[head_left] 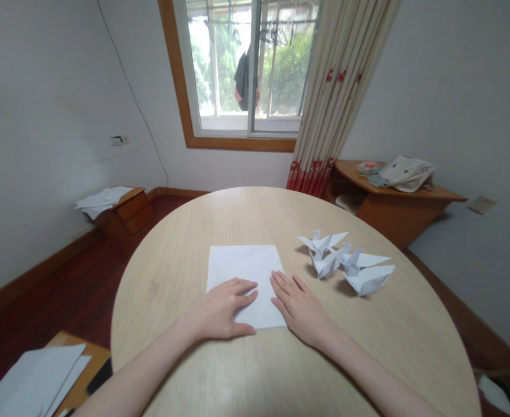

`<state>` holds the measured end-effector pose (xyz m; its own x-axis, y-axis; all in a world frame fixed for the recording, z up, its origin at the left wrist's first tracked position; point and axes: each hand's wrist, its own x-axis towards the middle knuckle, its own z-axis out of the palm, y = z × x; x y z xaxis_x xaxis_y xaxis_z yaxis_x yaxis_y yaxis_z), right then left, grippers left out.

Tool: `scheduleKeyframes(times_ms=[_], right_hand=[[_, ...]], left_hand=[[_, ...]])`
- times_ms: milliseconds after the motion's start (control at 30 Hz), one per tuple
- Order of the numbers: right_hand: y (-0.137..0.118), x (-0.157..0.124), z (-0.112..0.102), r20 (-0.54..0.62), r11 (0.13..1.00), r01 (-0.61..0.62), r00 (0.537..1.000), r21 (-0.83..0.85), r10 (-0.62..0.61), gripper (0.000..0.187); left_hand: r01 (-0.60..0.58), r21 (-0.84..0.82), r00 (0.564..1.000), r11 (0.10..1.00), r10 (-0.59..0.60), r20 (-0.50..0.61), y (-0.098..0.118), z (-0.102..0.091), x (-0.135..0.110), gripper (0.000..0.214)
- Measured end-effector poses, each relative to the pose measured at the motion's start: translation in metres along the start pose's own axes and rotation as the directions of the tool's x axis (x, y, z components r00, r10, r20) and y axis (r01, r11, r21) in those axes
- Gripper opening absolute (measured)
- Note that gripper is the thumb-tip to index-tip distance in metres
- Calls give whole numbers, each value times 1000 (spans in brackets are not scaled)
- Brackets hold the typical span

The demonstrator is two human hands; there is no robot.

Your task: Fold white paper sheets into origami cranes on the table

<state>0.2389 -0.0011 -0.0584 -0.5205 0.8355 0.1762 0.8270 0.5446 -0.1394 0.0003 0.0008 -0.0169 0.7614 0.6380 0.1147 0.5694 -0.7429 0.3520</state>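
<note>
A square sheet of white paper point(244, 263) lies flat on the round wooden table point(211, 370). My left hand point(226, 310) rests on the sheet's lower left part, its fingers apart and pointing right. Across from it, my right hand point(301, 307) lies over the right edge of the paper, fingers stretched out, fingertips on the sheet. Neither hand grips anything. To the right of the sheet stand several folded white paper cranes point(368, 280), grouped close together and apart from my right hand.
More white sheets point(33, 379) lie on a low wooden surface at the lower left. Papers also cover a small cabinet point(137, 211) by the left wall. A corner desk point(394, 208) with a cloth bag point(409, 172) stands back right, beside the curtain point(324, 104) and window.
</note>
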Motion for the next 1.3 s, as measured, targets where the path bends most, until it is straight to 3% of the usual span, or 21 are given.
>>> scheduleKeyframes(times_ms=[233,500,633,833,1067,1300], right_hand=[[2,0,3,23,998,23,999,-55,-22,49],[6,3,9,-69,993,85,993,-87,-91,42],[2,3,3,-113,992,115,986,-42,-119,38],[-4,-1,-11,-40,965,201,980,169,-197,68],[-12,-3,-27,-35,939,210,977,273,-209,32],[-12,-4,-34,35,919,172,980,354,-196,26]], left_hand=[[40,-68,996,997,-34,83,-2,-1,0,73],[30,-44,986,999,-22,163,6,-13,1,53],[17,-42,990,999,-11,138,12,-16,0,27],[57,-112,997,992,-50,58,12,-11,-2,14],[42,-189,998,981,-51,-42,12,-9,-3,16],[39,-168,998,985,-48,-47,9,-12,-3,14]])
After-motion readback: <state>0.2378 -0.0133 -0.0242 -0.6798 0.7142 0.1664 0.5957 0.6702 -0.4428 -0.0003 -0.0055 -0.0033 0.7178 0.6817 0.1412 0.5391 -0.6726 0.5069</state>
